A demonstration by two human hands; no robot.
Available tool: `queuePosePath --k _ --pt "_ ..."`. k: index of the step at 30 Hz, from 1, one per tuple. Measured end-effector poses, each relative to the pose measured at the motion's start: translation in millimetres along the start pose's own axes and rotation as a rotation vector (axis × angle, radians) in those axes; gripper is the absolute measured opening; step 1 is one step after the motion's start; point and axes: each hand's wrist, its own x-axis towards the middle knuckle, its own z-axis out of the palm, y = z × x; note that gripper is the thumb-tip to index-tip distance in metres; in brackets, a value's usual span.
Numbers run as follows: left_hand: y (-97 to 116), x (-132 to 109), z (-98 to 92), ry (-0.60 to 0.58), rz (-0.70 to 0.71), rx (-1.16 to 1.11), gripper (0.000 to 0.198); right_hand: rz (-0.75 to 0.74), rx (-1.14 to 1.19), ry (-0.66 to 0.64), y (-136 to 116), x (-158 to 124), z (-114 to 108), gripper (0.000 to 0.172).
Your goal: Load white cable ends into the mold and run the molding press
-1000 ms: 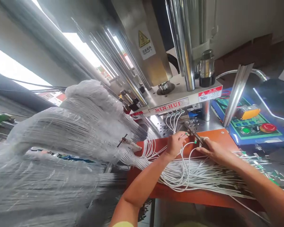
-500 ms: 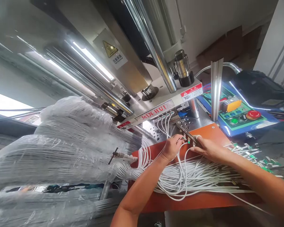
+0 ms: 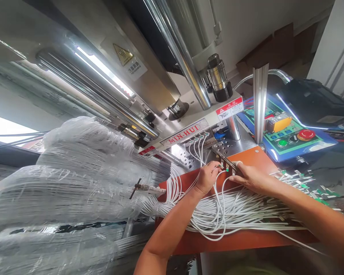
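My left hand is closed in a pinch on the end of a white cable, at the near side of a narrow metal fixture. Small green and metal connector ends sit along that fixture, one green piece just right of my left fingertips. Gripping the fixture's right end is my right hand, its thumb below and fingers above. Two white cables loop down from the fixture over a thick bundle of white cables. The exact tip between my left fingers is mostly hidden.
A press stands ahead, with several cabled connectors under its plate. Right of it is a control panel with a red stop button. Plastic-wrapped cable bundles fill the left. A clamp grips the orange board.
The camera view has shifted slightly. My left fingers have moved a little along the fixture with the cable end; my right hand keeps its grip on the fixture.
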Motion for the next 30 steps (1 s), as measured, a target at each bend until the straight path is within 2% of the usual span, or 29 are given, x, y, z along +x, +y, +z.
queuePosePath --k 14,30 --pt "1.5 -1.5 3.4 0.069 0.017 0.020 0.021 -0.009 0.035 -0.010 0.6 -0.7 -0.6 0.030" --pt "2.6 -1.0 4.9 0.090 0.045 0.014 0.020 -0.046 0.038 0.012 4.7 1.3 1.4 0.032"
